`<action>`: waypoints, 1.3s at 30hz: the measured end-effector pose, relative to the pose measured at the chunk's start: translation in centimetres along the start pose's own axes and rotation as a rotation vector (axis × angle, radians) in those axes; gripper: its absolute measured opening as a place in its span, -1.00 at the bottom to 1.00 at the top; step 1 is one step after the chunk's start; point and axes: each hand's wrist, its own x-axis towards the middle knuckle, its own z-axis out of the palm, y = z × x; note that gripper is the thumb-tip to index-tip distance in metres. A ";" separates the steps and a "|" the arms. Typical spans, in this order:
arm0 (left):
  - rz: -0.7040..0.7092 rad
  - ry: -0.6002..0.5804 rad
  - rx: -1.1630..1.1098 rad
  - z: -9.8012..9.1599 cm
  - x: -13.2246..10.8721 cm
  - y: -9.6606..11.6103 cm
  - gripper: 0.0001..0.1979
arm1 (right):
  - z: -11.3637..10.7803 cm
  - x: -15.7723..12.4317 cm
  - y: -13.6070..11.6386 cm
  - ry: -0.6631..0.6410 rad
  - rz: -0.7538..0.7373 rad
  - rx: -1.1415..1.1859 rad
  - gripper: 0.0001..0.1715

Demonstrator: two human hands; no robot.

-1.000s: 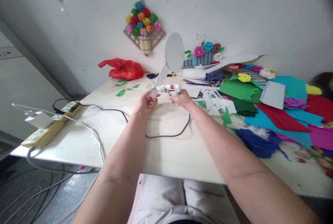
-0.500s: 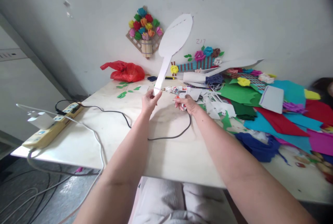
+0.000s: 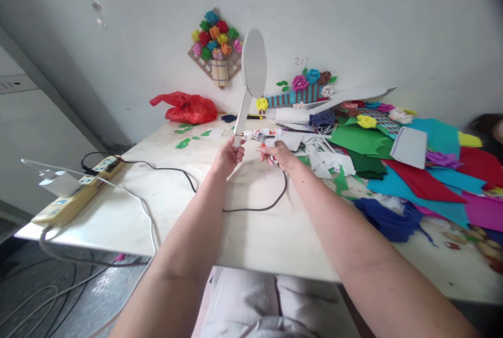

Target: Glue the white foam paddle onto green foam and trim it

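Observation:
My left hand is closed on the narrow stem of a white paddle-shaped paper cutout, holding it upright over the table. The oval top stands edge-turned toward me. My right hand grips a white hot glue gun, its nozzle pointing left at the base of the cutout's stem. The gun's black cord loops across the white table toward the left.
A yellow power strip with plugs lies at the table's left edge. A red plastic bag sits at the back. Coloured paper sheets, paper flowers and white scraps cover the right half. Green paper leaves lie near the bag.
My left hand has twisted the cutout: its oval top went from low, to tilted right and face-on, to upright and narrower. The glue gun has stayed by the stem's base.

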 end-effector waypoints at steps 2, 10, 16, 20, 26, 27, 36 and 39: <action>-0.115 -0.033 -0.121 -0.2 -0.1 0.3 -0.56 | 0.3 0.1 -0.2 0.010 0.000 -0.021 -0.60; -0.295 -0.025 -0.348 -1.3 -0.1 0.8 -0.50 | 1.2 0.3 -1.2 0.095 0.016 -0.227 -0.65; -0.324 -0.028 -0.376 -1.8 0.0 1.0 -0.51 | 1.8 0.4 -1.7 0.168 0.037 -0.442 -0.81; -0.338 0.000 -0.384 -1.7 -0.1 1.2 -0.53 | 1.7 0.8 -1.2 0.198 -0.025 -0.596 -0.82; -0.324 0.010 -0.368 -1.7 -0.2 1.2 -0.55 | 1.8 0.7 -1.1 0.216 -0.104 -0.690 -0.83; -0.318 0.014 -0.365 -1.6 -0.2 1.2 -0.56 | 1.9 0.6 -1.2 0.208 -0.108 -0.660 -0.83; -0.312 0.034 -0.346 -1.4 -0.5 1.2 -0.56 | 2.3 0.6 -1.2 0.184 -0.034 -0.426 -0.82; -0.310 0.022 -0.341 -1.6 -0.4 1.1 -0.56 | 2.4 0.5 -1.4 0.174 0.003 -0.419 -0.79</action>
